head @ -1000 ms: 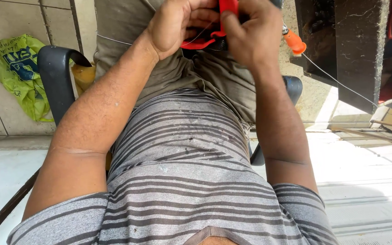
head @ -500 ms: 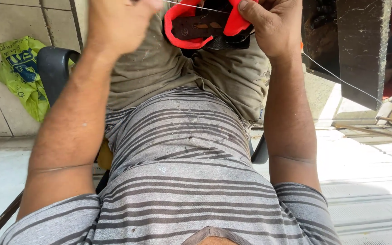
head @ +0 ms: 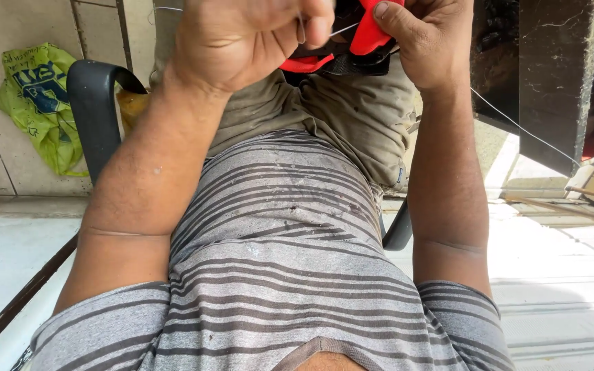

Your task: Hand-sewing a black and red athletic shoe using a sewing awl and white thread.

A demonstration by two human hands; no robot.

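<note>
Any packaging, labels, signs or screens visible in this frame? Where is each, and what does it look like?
Plastic bag: crumpled on the floor against the tiled wall at far left, beside the black chair arm; yellow-green with dark blue print.
No signs, screens or other labels in view.

Left hand point(head: 242, 38) now pinching thin wire point(head: 342, 29), closer to red tool point(head: 369, 31) & cam.

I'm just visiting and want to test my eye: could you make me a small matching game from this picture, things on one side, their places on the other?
Things:
1. crumpled green plastic bag
2. red plastic tool
3. thin grey wire
4. black chair armrest

Places:
A. stretched across the right side
B. on the floor, far left
C. under the left arm
D. in the right hand

Pairs: 1-B, 2-D, 3-A, 4-C
</note>
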